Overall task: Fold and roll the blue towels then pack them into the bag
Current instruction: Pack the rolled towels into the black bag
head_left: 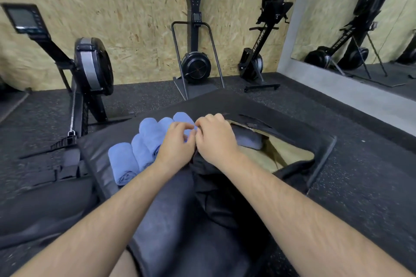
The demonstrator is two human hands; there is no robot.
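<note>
Rolled blue towels point(122, 159) lie clustered beside black bag point(213, 186).

This is a gym. A rowing machine point(90, 67) with a small monitor point(24, 18) on an arm stands at the left. A tall pull-down ski trainer point(195, 67) with a round fan housing stands against the back wall. To its right another rower point(258, 51), lettered "AIR ROWER", is stored on end. The floor point(360, 175) is dark speckled rubber, the kind laid in training rooms. A large wall mirror point(360, 18) on the right reflects the machines. The wall point(135, 7) is bare chipboard, and a black padded mat point(96, 148) lies in the foreground.
</note>
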